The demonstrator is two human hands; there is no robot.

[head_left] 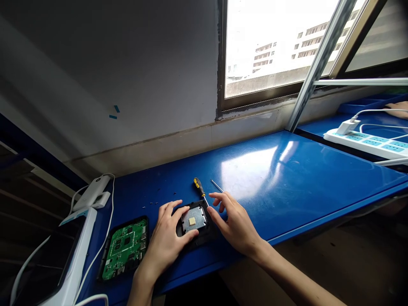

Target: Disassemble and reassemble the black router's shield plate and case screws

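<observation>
A metal plate (198, 217) with a small cream pad sits in a black housing (204, 238) on the blue table. My left hand (168, 229) spans the housing's left side, its fingers and thumb spread around the plate's edge. At the right side is my right hand (234, 219), thumb by the plate's upper right corner and fingers curved apart. Just behind the housing lies a black and yellow screwdriver (198, 186), its shaft toward the plate. A thin metal rod (216, 185) lies behind my right fingers. A green circuit board (126, 246) rests in a black case to the left.
Several small screws (153, 203) are scattered behind my left hand. At the left stand a white device with a dark screen (51, 259) and cables. A power strip (366, 142) and another person's hand (398, 109) are at the far right, beyond a metal post (306, 93).
</observation>
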